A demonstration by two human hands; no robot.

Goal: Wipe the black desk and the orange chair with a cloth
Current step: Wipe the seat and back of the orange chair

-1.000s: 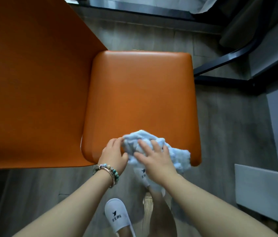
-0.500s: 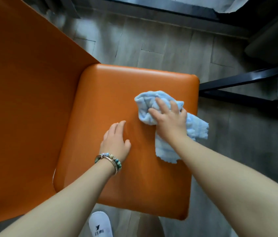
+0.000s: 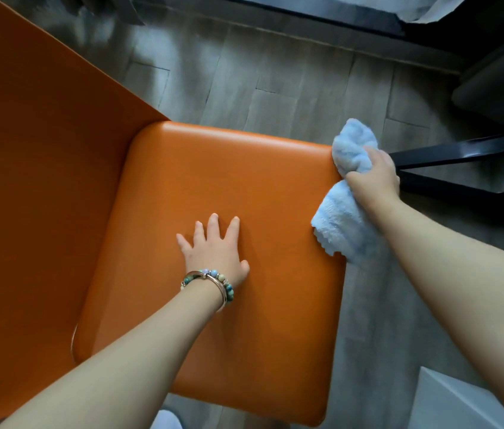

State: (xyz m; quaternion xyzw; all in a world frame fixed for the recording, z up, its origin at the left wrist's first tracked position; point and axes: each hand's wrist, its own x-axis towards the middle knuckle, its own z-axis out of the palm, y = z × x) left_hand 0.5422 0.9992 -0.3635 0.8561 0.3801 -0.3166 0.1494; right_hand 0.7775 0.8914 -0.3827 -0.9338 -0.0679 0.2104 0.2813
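The orange chair (image 3: 244, 181) fills the left and middle of the head view, its backrest at the left and its padded seat in the centre. My left hand (image 3: 215, 252) lies flat on the seat with fingers spread, a beaded bracelet on the wrist. My right hand (image 3: 374, 178) grips a light blue cloth (image 3: 342, 224) at the seat's far right corner; part of the cloth bunches above the hand and part hangs over the seat's right edge. The black desk's top is not in view.
Black metal legs (image 3: 461, 150) run along the grey wood-look floor (image 3: 275, 82) just right of my right hand. A grey box corner (image 3: 455, 400) sits at the bottom right. A white slipper (image 3: 165, 421) shows below the seat's near edge.
My right hand has swept the cloth from the seat's near edge across to its far right corner. My left hand let go of the cloth and now rests flat on the seat.
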